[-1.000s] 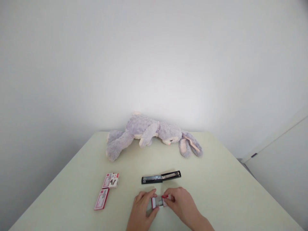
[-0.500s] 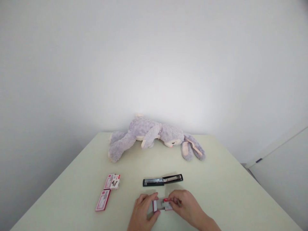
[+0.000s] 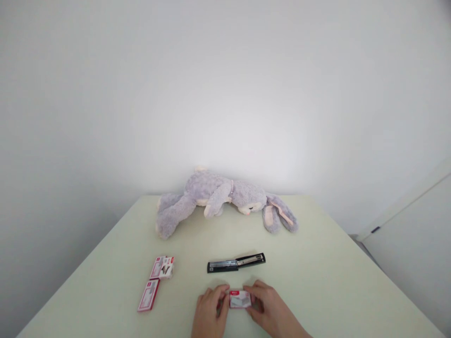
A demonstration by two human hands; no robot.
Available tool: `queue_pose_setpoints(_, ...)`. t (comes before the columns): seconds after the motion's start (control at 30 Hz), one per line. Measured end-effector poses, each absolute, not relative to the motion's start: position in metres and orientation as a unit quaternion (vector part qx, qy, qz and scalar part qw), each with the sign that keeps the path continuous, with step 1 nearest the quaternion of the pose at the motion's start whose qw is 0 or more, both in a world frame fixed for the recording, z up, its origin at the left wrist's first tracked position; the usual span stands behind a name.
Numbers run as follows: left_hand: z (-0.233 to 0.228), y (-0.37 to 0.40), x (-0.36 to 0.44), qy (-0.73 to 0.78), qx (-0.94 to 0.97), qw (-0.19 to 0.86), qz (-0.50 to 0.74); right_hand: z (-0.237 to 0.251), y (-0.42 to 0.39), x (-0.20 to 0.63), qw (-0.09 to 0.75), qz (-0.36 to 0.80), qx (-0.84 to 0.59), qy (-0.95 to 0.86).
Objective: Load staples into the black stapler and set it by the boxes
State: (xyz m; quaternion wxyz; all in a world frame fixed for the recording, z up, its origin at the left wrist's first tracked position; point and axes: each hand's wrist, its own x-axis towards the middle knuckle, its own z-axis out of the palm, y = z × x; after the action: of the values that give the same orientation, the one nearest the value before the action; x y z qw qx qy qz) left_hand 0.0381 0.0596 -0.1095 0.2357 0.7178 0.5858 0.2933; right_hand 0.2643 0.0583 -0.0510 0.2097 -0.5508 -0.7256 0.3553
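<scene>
A small red-and-white staple box [image 3: 240,300] lies between my two hands near the front of the table, its printed top facing up and its lid closed. My left hand [image 3: 212,310] grips its left end between thumb and fingers. From the other side, my right hand [image 3: 268,305] holds the right end, with the thumb at the near corner and the fingers at the far one. Just beyond the hands rests a black stapler [image 3: 236,263], swung wide open so that its metal parts show. Whatever is inside the box is hidden.
To the left lie more small boxes: a white box [image 3: 167,268] with a dark picture, partly over a red-and-white box [image 3: 157,266], and another red-edged box [image 3: 148,295]. A grey plush rabbit [image 3: 207,188] stretches along the back of the pale table [image 3: 317,263], against the wall.
The box was open, with my right fingers at its red flap; now it is closed and held at both ends. The view has shifted slightly.
</scene>
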Motion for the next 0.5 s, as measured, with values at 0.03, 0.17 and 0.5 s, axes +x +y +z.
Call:
queue_pose_setpoints(0.03,-0.109,0.062,0.035,0.590,0.716,0.223,0.300,-0.047,0.059,0.262,0.206,0.342,-0.562,-0.724)
queue_pose_setpoints(0.17,-0.099,0.089,0.012,0.623,0.697,0.155,0.320,-0.042,0.063,0.249,0.215,0.308,-0.580,-0.723)
queue_pose_setpoints(0.5,-0.081,0.112,0.014,0.578,0.750,0.225,0.231,-0.037,0.085,0.223,0.212,0.291,-0.541,-0.760)
